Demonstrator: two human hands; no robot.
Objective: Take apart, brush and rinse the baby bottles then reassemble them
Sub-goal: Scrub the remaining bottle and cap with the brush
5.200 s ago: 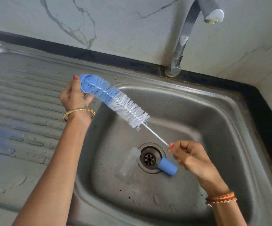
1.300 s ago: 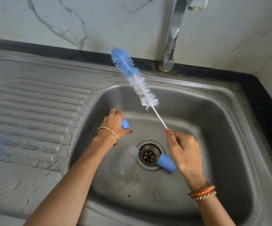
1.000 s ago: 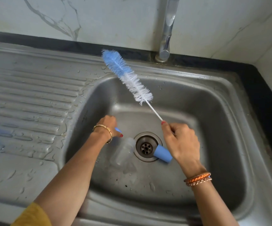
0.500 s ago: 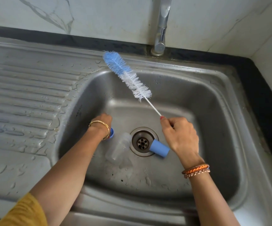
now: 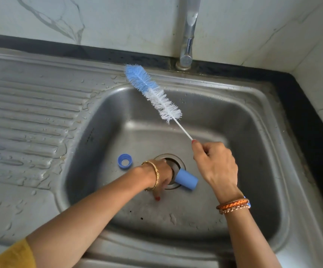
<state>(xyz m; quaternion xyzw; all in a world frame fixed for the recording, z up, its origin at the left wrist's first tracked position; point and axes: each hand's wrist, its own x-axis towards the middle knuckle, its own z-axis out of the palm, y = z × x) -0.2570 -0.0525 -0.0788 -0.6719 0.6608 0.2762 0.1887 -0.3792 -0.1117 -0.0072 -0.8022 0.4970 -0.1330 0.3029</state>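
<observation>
A long blue-and-white bristle bottle brush is gripped by its thin wire stem in the right hand, bristles angled up and away toward the chrome tap. The left hand is reached down over the round steel drain, so the clear bottle is pretty much hidden and its grip can't be made out. A blue screw ring is lying just left of that hand, a blue cylindrical cap just right of it.

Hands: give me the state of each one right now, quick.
Left hand: reaching down at the sink drain; whether it holds anything cannot be told.
Right hand: closed around the handle of the bottle brush, bristles raised.
</observation>
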